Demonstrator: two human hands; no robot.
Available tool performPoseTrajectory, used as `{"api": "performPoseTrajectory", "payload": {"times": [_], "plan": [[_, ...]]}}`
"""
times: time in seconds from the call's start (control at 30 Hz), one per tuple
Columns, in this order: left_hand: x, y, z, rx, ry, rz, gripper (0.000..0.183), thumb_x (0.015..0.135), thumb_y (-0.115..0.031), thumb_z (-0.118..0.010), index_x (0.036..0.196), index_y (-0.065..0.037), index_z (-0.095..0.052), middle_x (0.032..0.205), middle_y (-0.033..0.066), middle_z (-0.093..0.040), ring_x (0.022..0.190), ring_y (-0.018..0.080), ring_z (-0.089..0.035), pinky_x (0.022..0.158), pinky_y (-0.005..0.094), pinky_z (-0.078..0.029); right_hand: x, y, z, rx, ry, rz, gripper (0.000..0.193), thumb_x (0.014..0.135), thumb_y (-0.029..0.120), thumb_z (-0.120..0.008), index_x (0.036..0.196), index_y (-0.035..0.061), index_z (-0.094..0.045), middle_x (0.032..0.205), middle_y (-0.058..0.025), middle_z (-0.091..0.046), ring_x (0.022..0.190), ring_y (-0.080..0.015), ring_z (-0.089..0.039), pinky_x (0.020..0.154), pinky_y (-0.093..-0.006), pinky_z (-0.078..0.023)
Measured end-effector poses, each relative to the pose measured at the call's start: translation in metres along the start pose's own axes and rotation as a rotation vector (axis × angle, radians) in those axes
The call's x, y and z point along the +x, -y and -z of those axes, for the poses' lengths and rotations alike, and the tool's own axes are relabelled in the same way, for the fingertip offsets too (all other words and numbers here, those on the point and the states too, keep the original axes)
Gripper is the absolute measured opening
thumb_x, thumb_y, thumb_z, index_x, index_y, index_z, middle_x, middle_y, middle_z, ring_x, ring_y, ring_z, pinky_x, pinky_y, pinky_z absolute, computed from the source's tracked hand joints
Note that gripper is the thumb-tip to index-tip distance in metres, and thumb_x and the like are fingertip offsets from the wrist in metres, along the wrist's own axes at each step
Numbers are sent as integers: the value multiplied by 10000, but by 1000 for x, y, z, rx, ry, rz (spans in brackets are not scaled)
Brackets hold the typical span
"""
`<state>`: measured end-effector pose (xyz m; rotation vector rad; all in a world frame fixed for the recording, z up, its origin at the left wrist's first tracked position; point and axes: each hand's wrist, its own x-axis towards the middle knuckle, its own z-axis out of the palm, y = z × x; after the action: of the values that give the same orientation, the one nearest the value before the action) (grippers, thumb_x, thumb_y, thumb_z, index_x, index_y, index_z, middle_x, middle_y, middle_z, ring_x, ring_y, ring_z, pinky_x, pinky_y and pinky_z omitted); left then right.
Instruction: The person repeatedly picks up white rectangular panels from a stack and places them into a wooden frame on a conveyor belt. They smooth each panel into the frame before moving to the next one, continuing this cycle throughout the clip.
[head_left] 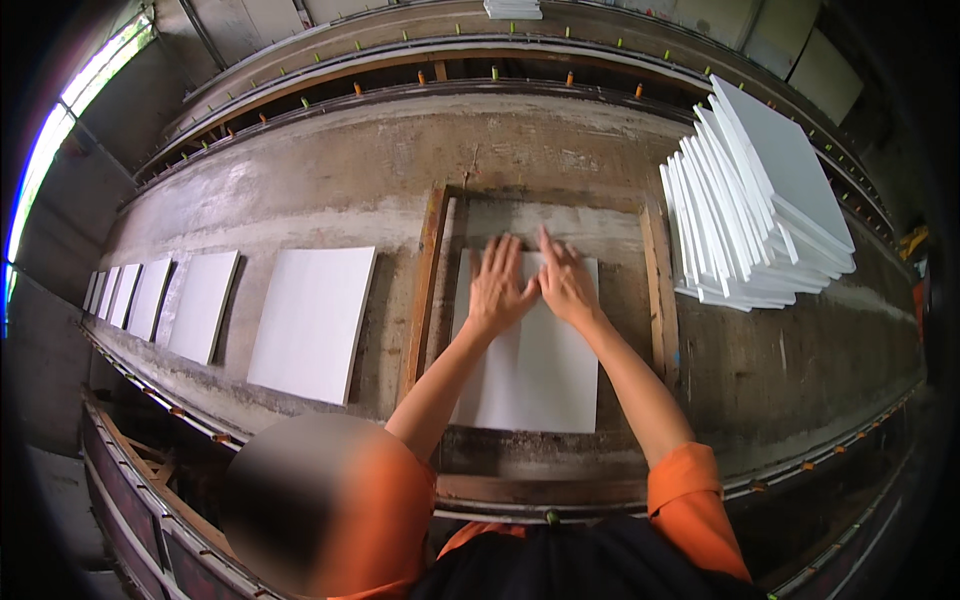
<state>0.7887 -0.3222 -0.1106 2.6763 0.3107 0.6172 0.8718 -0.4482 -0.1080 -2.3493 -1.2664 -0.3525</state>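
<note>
A white rectangular panel (530,390) lies on the long worn table, inside a wooden frame (424,290). My left hand (496,287) rests palm down over the panel's upper part, fingers stretched out and holding nothing. Beside it, my right hand (567,285) is also flat, its fingers extended over the panel's upper right and past its far edge. The thumbs nearly meet near the panel's middle. Both hands look slightly smeared by motion. Whether a thin sheet or mesh spans the frame, I cannot tell.
To the left, several white panels (312,325) lie spaced in a row along the table (330,170). A tall, leaning stack of white panels (790,160) stands at the right. Rails with small orange and green pegs (495,73) run along the table's edges; another table lies beyond.
</note>
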Motion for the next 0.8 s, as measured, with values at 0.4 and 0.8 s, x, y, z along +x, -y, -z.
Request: {"api": "performPoseTrajectory", "payload": {"times": [0.4, 0.8], "plan": [[-74, 5, 13, -22, -58, 204, 899, 797, -542, -481, 1316, 128, -180, 1379, 300, -196, 1315, 386, -140, 1078, 472, -38, -53, 23, 5, -229, -213, -402, 631, 895, 270, -413, 1356, -56, -131, 1353, -239, -301, 1279, -337, -268, 1050, -415, -236], [-146, -5, 44, 173, 104, -8, 911, 839, -591, -377, 1347, 101, -73, 1399, 312, -85, 1324, 381, -83, 1075, 420, -163, -134, 54, 26, -161, -128, -416, 664, 909, 414, -359, 1380, 6, -128, 1399, -197, -245, 1320, -313, -189, 1065, -499, -126]]}}
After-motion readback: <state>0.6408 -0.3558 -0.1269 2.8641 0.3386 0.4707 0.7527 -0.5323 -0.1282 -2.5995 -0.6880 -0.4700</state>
